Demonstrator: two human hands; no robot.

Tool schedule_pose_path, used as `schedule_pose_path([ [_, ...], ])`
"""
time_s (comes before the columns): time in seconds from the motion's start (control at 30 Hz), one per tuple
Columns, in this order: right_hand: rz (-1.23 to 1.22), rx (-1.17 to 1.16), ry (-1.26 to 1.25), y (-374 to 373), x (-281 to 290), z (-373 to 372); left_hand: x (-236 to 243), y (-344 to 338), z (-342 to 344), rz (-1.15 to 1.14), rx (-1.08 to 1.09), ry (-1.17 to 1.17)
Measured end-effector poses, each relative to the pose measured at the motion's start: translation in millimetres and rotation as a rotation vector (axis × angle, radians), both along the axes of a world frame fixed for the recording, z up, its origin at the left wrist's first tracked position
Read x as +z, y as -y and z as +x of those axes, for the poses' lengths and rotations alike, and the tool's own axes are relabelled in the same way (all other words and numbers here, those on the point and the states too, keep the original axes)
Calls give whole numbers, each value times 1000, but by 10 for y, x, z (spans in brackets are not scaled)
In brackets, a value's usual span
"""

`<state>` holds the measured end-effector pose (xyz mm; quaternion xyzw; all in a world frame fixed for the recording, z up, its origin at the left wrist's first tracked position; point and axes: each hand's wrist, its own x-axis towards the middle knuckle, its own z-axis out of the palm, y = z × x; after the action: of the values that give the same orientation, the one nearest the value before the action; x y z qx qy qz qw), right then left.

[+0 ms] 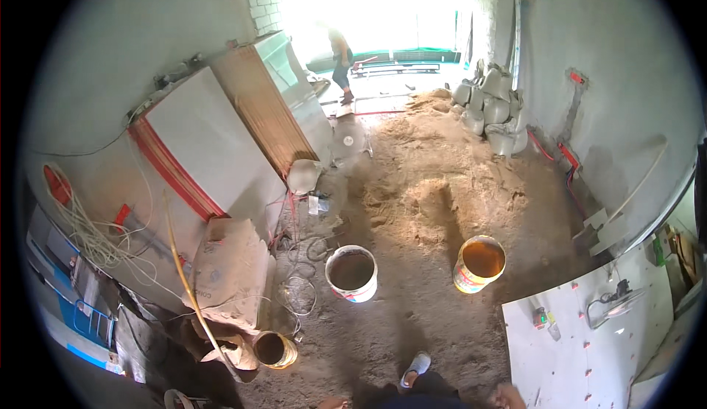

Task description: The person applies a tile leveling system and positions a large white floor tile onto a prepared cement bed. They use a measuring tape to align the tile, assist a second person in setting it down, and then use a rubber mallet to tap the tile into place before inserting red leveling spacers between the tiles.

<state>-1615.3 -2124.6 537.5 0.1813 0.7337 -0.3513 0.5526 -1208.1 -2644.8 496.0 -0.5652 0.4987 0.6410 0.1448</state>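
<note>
At the lower edge, just a small part of my left hand [333, 403] shows, its fingers mostly cut off. My right hand [508, 396] hangs low near the white board; its fingers are too small and cropped to read. Neither hand visibly touches anything. Ahead of me on the dusty floor stands a white bucket [372, 284] with dark contents. To its right is a yellow bucket [471, 282] with brownish-orange contents. Between my hands a light shoe [418, 365] shows on the floor.
A sand pile [442, 180] spreads ahead, with filled sacks [493, 107] behind it. Leaning panels [213, 129], a cardboard box [228, 269], cables [298, 291] and a small bucket [287, 354] are on the left. A white board [567, 357] lies right. A person [341, 63] stands by the bright opening.
</note>
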Motion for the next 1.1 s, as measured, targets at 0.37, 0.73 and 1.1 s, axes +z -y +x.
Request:
schedule_pose_path([
  [0.37,-208,58,-647,2762,1369,-2804,356,1352,-1655,-126,173,-65],
  [0.73,57,11,-176,3372,354,-3023,36,2942,-3181,-28,30,101],
  [1.1,68,-145,-5,4540,-229,-4552,183,5144,-5424,-166,113,-29],
])
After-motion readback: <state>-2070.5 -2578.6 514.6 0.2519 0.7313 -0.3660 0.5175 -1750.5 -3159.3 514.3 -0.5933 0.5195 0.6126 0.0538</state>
